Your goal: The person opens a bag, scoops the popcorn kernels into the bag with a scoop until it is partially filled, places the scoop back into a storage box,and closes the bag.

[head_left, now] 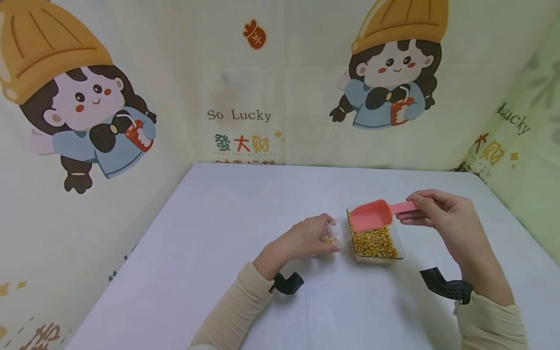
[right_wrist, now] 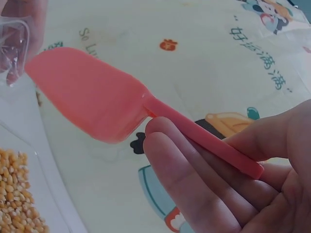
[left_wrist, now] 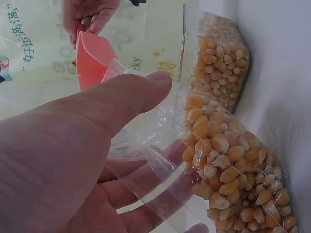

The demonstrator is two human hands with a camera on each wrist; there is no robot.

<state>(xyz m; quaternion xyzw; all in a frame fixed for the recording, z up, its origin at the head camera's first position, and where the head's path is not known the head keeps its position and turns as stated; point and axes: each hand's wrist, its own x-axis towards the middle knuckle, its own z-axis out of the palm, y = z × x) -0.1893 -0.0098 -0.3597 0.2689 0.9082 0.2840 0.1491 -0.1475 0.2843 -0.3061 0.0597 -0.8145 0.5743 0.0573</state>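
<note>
The person's left forearm, in a beige sleeve (head_left: 236,306), slants up and rightward over the table (head_left: 245,209). The left hand (head_left: 308,236) reaches low beside a glass container (head_left: 397,242), its grip closed on a clear plastic bag (left_wrist: 233,170) partly filled with corn kernels. In the left wrist view the thumb lies across the near side of the bag's upper part, and the fingers bend behind it. The bag is just left of the container, which holds more yellow kernels (head_left: 374,243).

The right forearm rises from the lower right, and the right hand (head_left: 450,214) turns inward at the wrist, pointing left. Its grip pinches the handle of a pink scoop (head_left: 372,215) between the thumb and fingers; in the right wrist view the fingers extend beneath the handle, slightly bent. The scoop's bowl is over the container's far part, with its tip directed toward the bag.
</note>
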